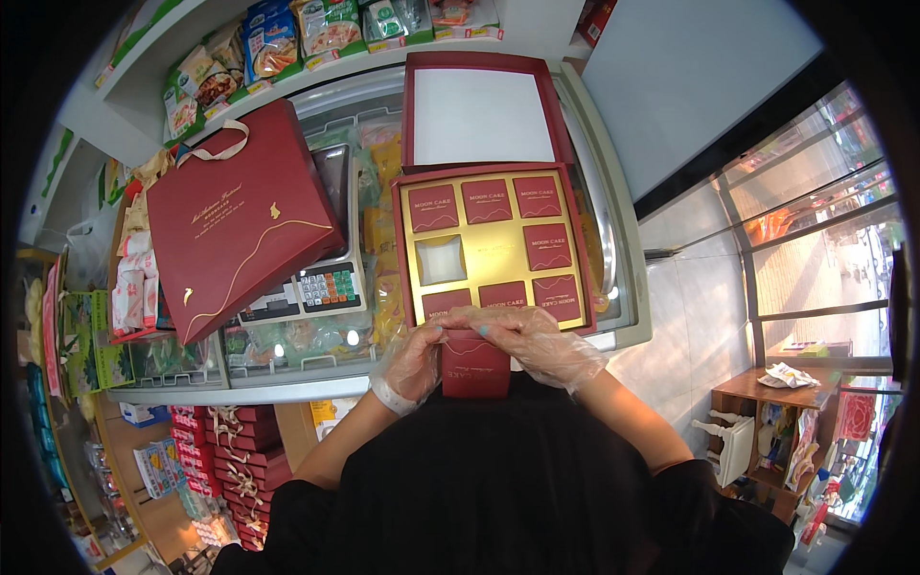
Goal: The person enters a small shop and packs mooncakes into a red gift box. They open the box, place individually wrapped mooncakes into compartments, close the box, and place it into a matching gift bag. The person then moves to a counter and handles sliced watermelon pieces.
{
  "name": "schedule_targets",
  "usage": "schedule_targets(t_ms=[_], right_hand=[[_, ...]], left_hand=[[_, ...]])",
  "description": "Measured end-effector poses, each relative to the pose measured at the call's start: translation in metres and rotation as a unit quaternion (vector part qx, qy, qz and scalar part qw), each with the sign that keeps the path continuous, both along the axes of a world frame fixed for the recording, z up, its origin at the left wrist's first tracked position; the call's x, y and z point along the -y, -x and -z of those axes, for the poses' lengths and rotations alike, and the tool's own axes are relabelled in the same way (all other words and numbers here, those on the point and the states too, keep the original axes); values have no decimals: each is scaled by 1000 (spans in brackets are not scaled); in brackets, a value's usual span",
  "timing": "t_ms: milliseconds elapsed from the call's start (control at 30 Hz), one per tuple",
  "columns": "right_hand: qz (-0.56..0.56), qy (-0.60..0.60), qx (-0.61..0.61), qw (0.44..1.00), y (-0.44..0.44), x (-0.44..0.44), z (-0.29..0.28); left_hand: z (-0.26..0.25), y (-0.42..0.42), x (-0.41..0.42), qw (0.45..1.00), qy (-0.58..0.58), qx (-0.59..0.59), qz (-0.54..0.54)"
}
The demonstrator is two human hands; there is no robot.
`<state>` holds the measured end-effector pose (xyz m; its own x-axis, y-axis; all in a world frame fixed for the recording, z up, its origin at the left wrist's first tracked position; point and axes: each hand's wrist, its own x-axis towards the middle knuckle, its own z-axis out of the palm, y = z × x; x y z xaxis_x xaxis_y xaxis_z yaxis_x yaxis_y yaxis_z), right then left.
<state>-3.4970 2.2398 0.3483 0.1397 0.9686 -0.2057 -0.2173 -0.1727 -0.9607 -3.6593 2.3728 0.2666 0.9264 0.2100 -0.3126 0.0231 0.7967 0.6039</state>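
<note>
Both of my hands wear clear plastic gloves. My left hand (415, 359) and my right hand (540, 343) grip the far end of a small dark-red mooncake box (476, 370) from either side, close to my chest. Its gold print appears upside down. Just beyond lies an open gift box with a gold insert (496, 267); its raised lid (483, 118) is white inside. Several small mooncake boxes (548, 246) sit in the insert, and my fingers partly cover those in the near row. The middle-left compartment (440, 260) shows a pale bottom and holds no box.
A red gift bag (241, 223) leans over a weighing scale (327, 287) on the glass-topped freezer (295, 345). Packaged food (269, 43) lines the shelf behind. Stacked red boxes (244, 460) stand below left, and a wooden cabinet (773, 388) is at right.
</note>
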Motion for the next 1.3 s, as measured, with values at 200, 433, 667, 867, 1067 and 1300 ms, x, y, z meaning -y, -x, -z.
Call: schedule_targets(t_ms=[200, 433, 667, 867, 1067, 1300], right_hand=[[-36, -2, 122, 992, -13, 3, 1], [-39, 19, 200, 979, -17, -7, 21], [-27, 60, 168, 984, -10, -18, 30], [-31, -26, 254, 966, -15, -17, 62], [-12, -61, 266, 962, -13, -13, 81], [20, 54, 320, 946, -3, -12, 86]], left_hand=[[-9, -2, -1, 999, 4, 34, -16], [6, -10, -12, 997, 40, -12, -68], [10, -8, -11, 955, -289, -64, -21], [22, -3, -8, 914, -397, -83, -31], [30, -1, -11, 906, -415, -79, -20], [30, -4, -16, 912, -382, -136, -59]])
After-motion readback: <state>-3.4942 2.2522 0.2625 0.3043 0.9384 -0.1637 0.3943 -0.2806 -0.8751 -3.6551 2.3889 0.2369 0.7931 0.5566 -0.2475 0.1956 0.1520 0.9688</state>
